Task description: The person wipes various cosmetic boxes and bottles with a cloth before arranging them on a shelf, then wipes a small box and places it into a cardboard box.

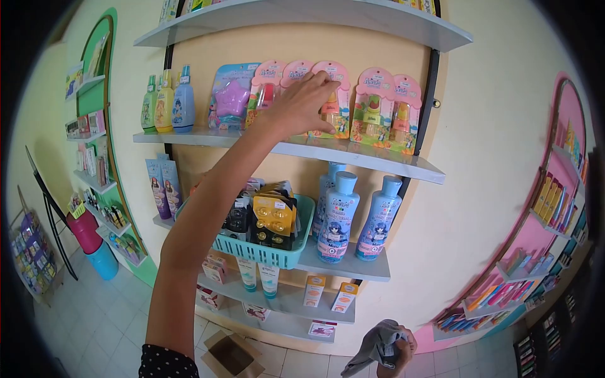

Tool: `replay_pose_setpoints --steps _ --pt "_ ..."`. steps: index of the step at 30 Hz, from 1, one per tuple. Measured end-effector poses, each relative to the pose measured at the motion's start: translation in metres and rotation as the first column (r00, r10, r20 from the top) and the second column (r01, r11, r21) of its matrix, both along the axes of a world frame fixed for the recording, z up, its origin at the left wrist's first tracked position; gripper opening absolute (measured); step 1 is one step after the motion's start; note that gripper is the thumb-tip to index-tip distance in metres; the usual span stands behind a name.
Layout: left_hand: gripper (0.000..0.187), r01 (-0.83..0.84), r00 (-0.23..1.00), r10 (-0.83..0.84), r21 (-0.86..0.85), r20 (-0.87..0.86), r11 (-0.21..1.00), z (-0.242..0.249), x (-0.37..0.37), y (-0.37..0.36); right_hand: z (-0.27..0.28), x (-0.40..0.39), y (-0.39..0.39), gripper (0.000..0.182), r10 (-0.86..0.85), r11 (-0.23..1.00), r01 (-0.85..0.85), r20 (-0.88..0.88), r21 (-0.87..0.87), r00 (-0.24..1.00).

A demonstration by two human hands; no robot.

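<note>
My left hand [309,104] reaches up to the upper shelf, fingers curled and thumb below, around the front of a pink-topped blister pack [341,116]. Its palm side is hidden. Similar packs stand close by: a pair [372,107] to the right, others [266,79] partly behind my hand and wrist. Left of them is a blue pack with a purple star-shaped container [232,97]. Low in the view, my right hand [406,349] is closed on a crumpled grey cloth [376,346].
Three spray bottles [165,101] stand at the shelf's left end. Below are a teal basket [283,257] of carded goods and blue bottles [339,217]. Lower shelves hold tubes and small boxes. An open cardboard box [217,359] sits on the floor. Another shelf [309,16] overhangs above.
</note>
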State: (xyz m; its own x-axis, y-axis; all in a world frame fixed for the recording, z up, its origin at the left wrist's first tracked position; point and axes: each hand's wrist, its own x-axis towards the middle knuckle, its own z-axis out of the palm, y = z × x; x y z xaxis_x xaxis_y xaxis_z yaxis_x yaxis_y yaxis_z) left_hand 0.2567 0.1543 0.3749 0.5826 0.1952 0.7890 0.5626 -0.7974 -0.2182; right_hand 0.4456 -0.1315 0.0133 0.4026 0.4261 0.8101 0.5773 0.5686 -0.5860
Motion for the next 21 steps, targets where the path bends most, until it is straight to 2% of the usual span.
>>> replay_pose_setpoints --steps 2,4,8,11,12,13,15,17,21 --pt "0.073 -0.064 0.996 0.070 0.118 -0.049 0.991 0.001 0.001 0.002 -0.003 0.001 0.002 0.038 -0.026 1.000 0.026 0.055 -0.005 0.998" --pt "0.073 -0.086 0.993 0.095 0.125 -0.074 0.988 0.003 0.001 0.002 -0.006 0.000 0.002 0.038 -0.022 0.999 0.018 -0.089 -0.049 0.996" --pt "0.074 -0.130 0.982 0.145 0.125 -0.124 0.984 0.006 0.003 0.000 -0.005 0.001 0.000 0.036 -0.054 0.998 0.053 -0.087 -0.020 0.995" --pt "0.074 -0.160 0.978 0.176 0.138 -0.116 0.977 0.006 0.003 -0.002 0.015 -0.005 0.002 0.035 -0.078 0.997 0.079 -0.089 0.000 0.993" --pt "0.074 -0.154 0.978 0.171 0.138 -0.121 0.978 0.005 0.003 -0.003 0.042 -0.014 0.004 0.027 0.115 0.993 -0.117 -0.465 0.024 0.878" --pt "0.074 -0.163 0.979 0.181 0.172 -0.097 0.972 0.005 0.002 -0.003 0.057 -0.019 0.004 0.026 0.275 0.951 -0.282 -0.757 0.125 0.592" --pt "0.074 -0.163 0.980 0.183 0.207 -0.079 0.965 0.005 0.008 -0.003 0.057 -0.018 0.003 0.026 0.270 0.951 -0.287 -0.751 0.112 0.602" --pt "0.075 -0.052 0.998 0.058 0.328 -0.008 0.943 0.007 0.017 -0.003 0.057 -0.018 0.003 0.026 0.267 0.951 -0.293 -0.746 0.100 0.611" --pt "0.074 -0.019 0.998 0.038 0.338 -0.051 0.941 0.009 0.046 -0.013 0.056 -0.020 0.002 0.027 0.280 0.950 -0.287 -0.747 0.124 0.603"
